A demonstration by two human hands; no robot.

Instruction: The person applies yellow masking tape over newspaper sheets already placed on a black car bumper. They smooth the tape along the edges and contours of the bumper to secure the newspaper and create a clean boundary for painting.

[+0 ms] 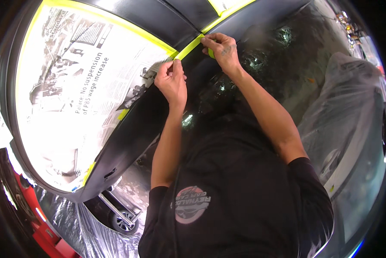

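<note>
"Tape point(189, 48) goes from one hand to the other, right?"

"Yes. It's bright yellow and runs along the end of the dark post point(163, 21). The left hand point(172, 84) is at one end, by the corner of the newspaper point(94, 77). The right hand point(222, 50) is at the other."

"Are they holding on?"

"The right thumb and finger pinch it, with hardly any gap. The left fingers are curled close and touch it, but I can't tell if they pinch or just press."

"So where does the tape sit in the grip?"

"Just at the fingertips. The middle part is bare, between the hands. More yellow peeks out under the right hand. Maybe that's the roll, but it's too hidden to tell."

"How would you do it well?"

"I'd keep it straight and snug along the edge. Don't tug hard, or it may stretch. Then I'd rub from left to right, so no bubbles stay."
</note>
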